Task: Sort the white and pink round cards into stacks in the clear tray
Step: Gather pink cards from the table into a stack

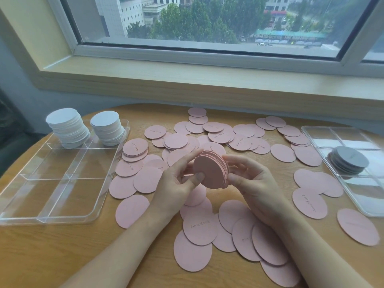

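Wooden table (62,246) lying under window, loose pink cards (200,228) scattering all across it. Clear tray (62,213) sitting at left, two white card stacks (68,129) standing in its far compartments. Second tray (365,204) sitting at right, holding grey stack (349,161). Left hand (178,181) and right hand (253,179) gripping pink stack (211,171) on edge between them above table centre, thumbs pressing near face, fingers curling behind.
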Motion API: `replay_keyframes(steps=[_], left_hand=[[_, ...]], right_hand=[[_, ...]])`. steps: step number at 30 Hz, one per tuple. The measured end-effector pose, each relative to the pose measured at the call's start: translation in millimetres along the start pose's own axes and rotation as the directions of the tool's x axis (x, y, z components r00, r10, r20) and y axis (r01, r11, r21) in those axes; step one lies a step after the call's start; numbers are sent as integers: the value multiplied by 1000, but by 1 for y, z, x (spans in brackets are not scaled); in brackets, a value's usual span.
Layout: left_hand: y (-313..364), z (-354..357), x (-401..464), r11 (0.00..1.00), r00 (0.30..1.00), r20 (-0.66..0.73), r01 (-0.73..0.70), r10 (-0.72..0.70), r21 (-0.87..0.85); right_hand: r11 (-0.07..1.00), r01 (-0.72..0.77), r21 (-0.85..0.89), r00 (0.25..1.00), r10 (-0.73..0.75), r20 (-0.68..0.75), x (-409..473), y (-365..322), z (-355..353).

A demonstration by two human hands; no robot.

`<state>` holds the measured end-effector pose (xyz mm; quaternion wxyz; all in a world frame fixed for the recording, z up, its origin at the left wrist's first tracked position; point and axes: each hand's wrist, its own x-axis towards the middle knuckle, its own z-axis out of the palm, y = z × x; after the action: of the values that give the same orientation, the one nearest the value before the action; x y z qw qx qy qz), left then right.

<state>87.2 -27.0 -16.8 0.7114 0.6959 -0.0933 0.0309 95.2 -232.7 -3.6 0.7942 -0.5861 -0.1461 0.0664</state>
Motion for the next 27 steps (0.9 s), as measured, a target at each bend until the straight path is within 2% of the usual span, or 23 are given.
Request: replay_keyframes(steps=[10,18,27], left_hand=[[4,1,0,1000,1000,-23,13,-13,-11],[4,3,0,1000,999,-36,23,-23,2],[5,1,1,981,999,-32,-21,28,195]], right_hand=[[995,-19,97,999,15,48,0,-2,2],[999,-9,38,998,7,59,0,-5,5],[1000,-13,20,1000,13,12,0,-1,4]])
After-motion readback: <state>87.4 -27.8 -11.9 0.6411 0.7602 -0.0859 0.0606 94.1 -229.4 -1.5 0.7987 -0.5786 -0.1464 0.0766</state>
